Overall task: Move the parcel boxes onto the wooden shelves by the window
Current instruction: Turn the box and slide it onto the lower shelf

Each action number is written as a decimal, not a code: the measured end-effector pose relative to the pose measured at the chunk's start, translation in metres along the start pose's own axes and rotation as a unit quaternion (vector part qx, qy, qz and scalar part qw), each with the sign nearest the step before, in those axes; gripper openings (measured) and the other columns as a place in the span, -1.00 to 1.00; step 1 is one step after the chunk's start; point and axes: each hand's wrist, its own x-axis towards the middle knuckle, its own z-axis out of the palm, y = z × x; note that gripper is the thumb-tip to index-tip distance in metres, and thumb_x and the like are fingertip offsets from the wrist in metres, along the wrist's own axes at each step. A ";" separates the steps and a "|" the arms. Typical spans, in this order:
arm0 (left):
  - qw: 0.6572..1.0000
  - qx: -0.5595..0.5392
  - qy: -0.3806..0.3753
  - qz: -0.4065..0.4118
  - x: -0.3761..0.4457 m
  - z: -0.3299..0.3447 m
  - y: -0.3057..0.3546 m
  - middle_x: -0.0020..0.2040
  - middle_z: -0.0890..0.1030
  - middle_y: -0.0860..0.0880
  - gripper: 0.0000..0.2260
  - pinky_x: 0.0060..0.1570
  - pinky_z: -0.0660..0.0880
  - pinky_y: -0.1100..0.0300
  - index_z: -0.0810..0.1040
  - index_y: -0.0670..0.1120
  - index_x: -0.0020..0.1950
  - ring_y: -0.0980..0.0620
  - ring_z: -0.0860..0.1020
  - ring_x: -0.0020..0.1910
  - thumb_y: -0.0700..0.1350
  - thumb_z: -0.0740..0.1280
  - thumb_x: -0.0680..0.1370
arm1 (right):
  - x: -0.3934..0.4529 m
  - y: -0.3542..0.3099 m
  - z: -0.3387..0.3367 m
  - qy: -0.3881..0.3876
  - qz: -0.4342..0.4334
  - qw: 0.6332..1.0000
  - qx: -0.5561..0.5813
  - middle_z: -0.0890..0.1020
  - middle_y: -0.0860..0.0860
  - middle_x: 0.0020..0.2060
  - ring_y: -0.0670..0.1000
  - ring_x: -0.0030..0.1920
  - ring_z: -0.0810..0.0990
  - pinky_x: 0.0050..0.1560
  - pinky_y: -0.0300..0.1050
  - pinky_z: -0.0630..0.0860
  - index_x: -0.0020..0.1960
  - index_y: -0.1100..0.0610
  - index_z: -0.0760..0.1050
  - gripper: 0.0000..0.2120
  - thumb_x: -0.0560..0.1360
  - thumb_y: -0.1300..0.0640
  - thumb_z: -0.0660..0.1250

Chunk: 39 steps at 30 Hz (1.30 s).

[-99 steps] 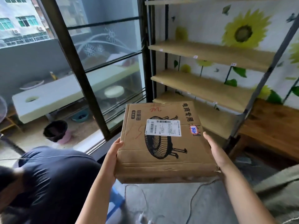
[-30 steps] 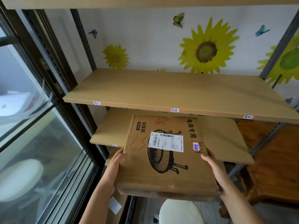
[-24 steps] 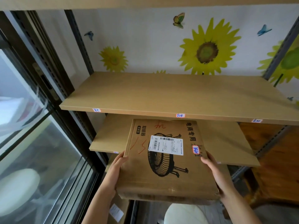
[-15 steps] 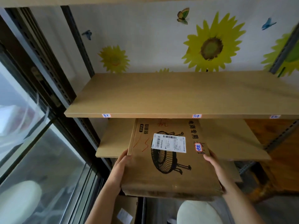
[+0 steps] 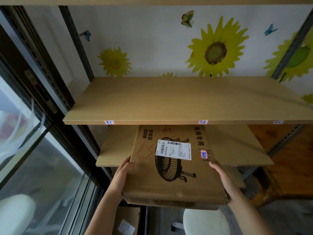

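A flat brown parcel box with a printed heater drawing and a white shipping label is held level between both hands. My left hand grips its left edge and my right hand its right edge. The box's far end lies over the lower wooden shelf and slips under the front edge of the upper wooden shelf; its near half overhangs the lower shelf's front. The upper shelf carries nothing.
A dark-framed window runs down the left, close to the shelf's perforated metal upright. Sunflower wallpaper backs the shelves. A white round stool and another cardboard box sit below. A wooden bench stands at right.
I have come from the room up to the shelf unit. In the last second the box has slid forward, its far end going further in under the upper shelf.
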 end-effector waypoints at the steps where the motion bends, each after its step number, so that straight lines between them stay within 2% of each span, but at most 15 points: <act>1: 1.000 0.000 0.002 0.001 -0.002 0.002 0.001 0.18 0.63 -0.13 -0.77 0.07 0.54 -0.05 0.54 0.18 0.26 -0.21 0.58 0.17 -0.04 0.24 0.64 | 0.000 -0.002 0.000 0.002 -0.002 1.000 -0.006 0.64 0.14 0.08 0.13 0.04 0.61 -0.03 -0.01 0.50 0.37 0.18 0.42 -0.67 0.65 0.11 0.16; 7: 1.000 0.002 -0.003 0.003 -0.004 0.008 0.002 0.13 0.63 -0.11 -0.78 -0.07 0.52 0.02 0.54 0.17 0.24 -0.16 0.59 0.11 -0.05 0.22 0.65 | 0.004 -0.004 -0.006 0.007 0.006 1.000 -0.006 0.63 0.13 0.10 0.14 0.07 0.61 -0.02 0.00 0.50 0.42 0.17 0.39 -0.62 0.64 0.09 0.17; 11: 1.000 0.002 -0.002 -0.007 -0.002 0.008 0.002 0.12 0.64 -0.12 -0.80 0.01 0.54 -0.03 0.56 0.22 0.18 -0.20 0.59 0.13 -0.04 0.24 0.64 | 0.004 -0.002 -0.007 0.006 0.045 0.999 -0.005 0.61 0.22 0.21 0.25 0.20 0.58 0.12 0.08 0.51 0.40 0.14 0.42 -0.61 0.63 0.01 0.19; 14: 1.000 -0.006 0.004 -0.013 0.000 0.006 0.003 0.15 0.64 -0.13 -0.79 0.09 0.55 -0.09 0.57 0.23 0.19 -0.22 0.59 0.16 -0.02 0.25 0.63 | 0.003 -0.005 -0.007 -0.010 0.034 0.999 -0.023 0.61 0.23 0.19 0.20 0.12 0.61 -0.02 0.01 0.52 0.40 0.18 0.40 -0.61 0.64 0.02 0.16; 18: 0.998 -0.044 -0.002 -0.037 0.004 0.008 0.005 0.19 0.64 -0.16 -0.73 0.05 0.56 -0.07 0.56 0.12 0.32 -0.22 0.60 0.16 0.03 0.25 0.63 | 0.002 -0.003 -0.008 0.001 0.026 1.000 -0.016 0.74 0.11 -0.07 0.14 -0.04 0.68 -0.14 -0.05 0.54 0.31 0.15 0.49 -0.67 0.63 0.02 0.19; 21: 0.996 -0.069 0.038 -0.050 0.004 0.006 -0.004 0.11 0.64 -0.11 -0.69 0.15 0.49 -0.07 0.56 0.00 0.24 -0.14 0.60 0.08 0.15 0.25 0.62 | 0.003 0.004 -0.003 0.015 0.000 1.000 -0.025 0.73 0.08 -0.04 0.08 -0.10 0.73 -0.20 -0.10 0.57 0.33 0.12 0.50 -0.67 0.63 0.05 0.19; 23: 0.992 -0.086 0.091 -0.032 0.008 0.003 -0.019 0.22 0.61 -0.06 -0.51 0.26 0.42 -0.09 0.48 -0.04 0.36 -0.09 0.56 0.19 0.25 0.26 0.58 | 0.003 0.012 0.002 0.041 -0.018 0.999 -0.021 0.73 0.08 0.02 0.02 -0.10 0.75 -0.15 -0.09 0.62 0.31 0.05 0.53 -0.69 0.62 0.04 0.22; 26: 0.986 -0.109 0.116 -0.040 0.008 0.007 -0.040 0.57 0.36 -0.12 -0.12 0.45 0.26 -0.27 0.22 0.05 0.62 -0.21 0.34 0.51 0.44 0.31 0.40 | 0.003 0.027 0.012 0.084 -0.033 0.996 0.018 0.69 0.10 0.16 0.17 0.09 0.69 0.15 0.21 0.59 0.39 -0.11 0.45 -0.60 0.57 -0.04 0.30; 28: 0.981 -0.149 0.097 -0.074 0.004 0.022 -0.052 0.62 0.25 -0.14 0.08 0.42 0.30 -0.35 0.15 0.15 0.63 -0.31 0.31 0.52 0.53 0.40 0.22 | 0.002 0.037 0.023 0.109 -0.031 0.993 0.040 0.66 0.09 0.17 0.18 0.11 0.66 0.22 0.28 0.54 0.50 -0.16 0.28 -0.46 0.55 -0.07 0.33; 29: 0.980 -0.162 0.070 -0.089 -0.002 0.036 -0.054 0.62 0.23 -0.15 0.10 0.38 0.35 -0.36 0.14 0.16 0.63 -0.34 0.32 0.50 0.52 0.43 0.19 | 0.001 0.042 0.030 0.120 -0.032 0.991 0.046 0.65 0.08 0.16 0.15 0.11 0.65 0.24 0.25 0.53 0.55 -0.16 0.19 -0.38 0.55 -0.07 0.33; 31: 0.977 -0.183 0.013 -0.111 -0.012 0.065 -0.062 0.58 0.30 -0.17 0.02 0.27 0.45 -0.36 0.17 0.16 0.60 -0.33 0.39 0.45 0.45 0.43 0.22 | -0.004 0.052 0.047 0.127 -0.033 0.991 0.035 0.62 0.07 0.21 0.11 0.13 0.63 0.28 0.20 0.50 0.59 -0.15 0.06 -0.22 0.48 -0.15 0.37; 33: 0.973 -0.204 0.006 -0.110 -0.017 0.089 -0.072 0.45 0.46 -0.12 -0.13 0.13 0.57 -0.29 0.22 0.20 0.48 -0.28 0.52 0.34 0.37 0.50 0.27 | -0.013 0.061 0.062 0.123 -0.027 0.992 0.016 0.57 0.06 0.29 0.13 0.21 0.61 0.29 0.22 0.50 0.59 -0.16 0.05 -0.08 0.34 -0.28 0.39; 36: 0.976 -0.191 0.054 -0.092 -0.016 0.092 -0.081 0.31 0.56 -0.12 -0.36 -0.09 0.65 -0.08 0.28 0.19 0.38 -0.23 0.61 0.20 0.22 0.50 0.40 | -0.019 0.072 0.070 0.105 -0.025 0.994 0.013 0.55 0.09 0.34 0.11 0.23 0.61 0.26 0.23 0.53 0.57 -0.16 0.10 -0.19 0.42 -0.19 0.40; 37: 0.976 -0.187 0.061 -0.093 -0.015 0.086 -0.081 0.31 0.57 -0.13 -0.42 -0.09 0.65 -0.10 0.29 0.19 0.38 -0.23 0.61 0.18 0.18 0.47 0.45 | -0.016 0.075 0.069 0.101 -0.014 0.995 0.003 0.53 0.09 0.37 0.12 0.26 0.59 0.29 0.23 0.50 0.59 -0.15 0.06 -0.19 0.46 -0.16 0.39; 39: 0.977 -0.180 0.061 -0.097 -0.007 0.068 -0.078 0.30 0.58 -0.15 -0.45 0.07 0.60 -0.29 0.31 0.19 0.41 -0.26 0.60 0.19 0.13 0.45 0.49 | -0.013 0.068 0.062 0.109 0.012 0.993 -0.042 0.44 0.11 0.45 0.18 0.36 0.50 0.37 0.21 0.41 0.62 -0.08 -0.04 -0.17 0.51 -0.21 0.32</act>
